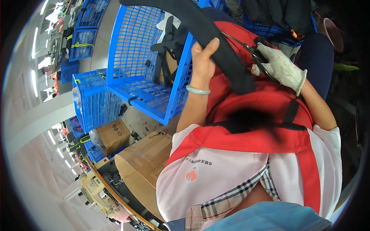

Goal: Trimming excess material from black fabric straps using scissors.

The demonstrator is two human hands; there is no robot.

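My left hand [205, 59], bare with a pale bangle at the wrist, grips a long curved black strap-like piece [229, 59], thumb on top. The piece runs from the top edge of the view down over my lap, and its lower end is slightly blurred. In my right hand [283, 67], which wears a whitish knit glove, is a pair of scissors [257, 56]. Their blades point up and left, close beside the black piece. Whether the blades touch it I cannot tell. A red apron [266, 144] covers my lap under both hands.
A blue plastic crate [139, 93] with several black pieces [166, 63] stands at my left. More blue crates [94, 102] and cardboard boxes [148, 156] lie farther left. Dark items [279, 15] fill another blue crate ahead, near a pinkish bucket [332, 34].
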